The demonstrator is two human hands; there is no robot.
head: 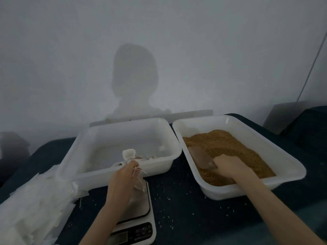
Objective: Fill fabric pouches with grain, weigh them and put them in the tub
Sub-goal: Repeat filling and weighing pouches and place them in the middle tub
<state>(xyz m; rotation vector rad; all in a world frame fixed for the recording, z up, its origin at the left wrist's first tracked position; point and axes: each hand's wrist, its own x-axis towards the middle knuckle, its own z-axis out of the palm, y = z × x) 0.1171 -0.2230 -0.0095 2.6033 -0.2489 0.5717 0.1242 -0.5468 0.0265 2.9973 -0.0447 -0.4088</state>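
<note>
Gripping a white fabric pouch (137, 175) above the scale (141, 209), the left hand (123, 175) is closed round its neck beside the tub (99, 152); the right hand (230, 167) clasps a scoop (200, 157) in the grain tray (286, 167).

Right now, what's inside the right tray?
Brown grain fills the right tray. A translucent scoop lies in it, gripped by the right hand. The hand covers the scoop's handle; the tray floor beneath the grain is hidden.
</note>
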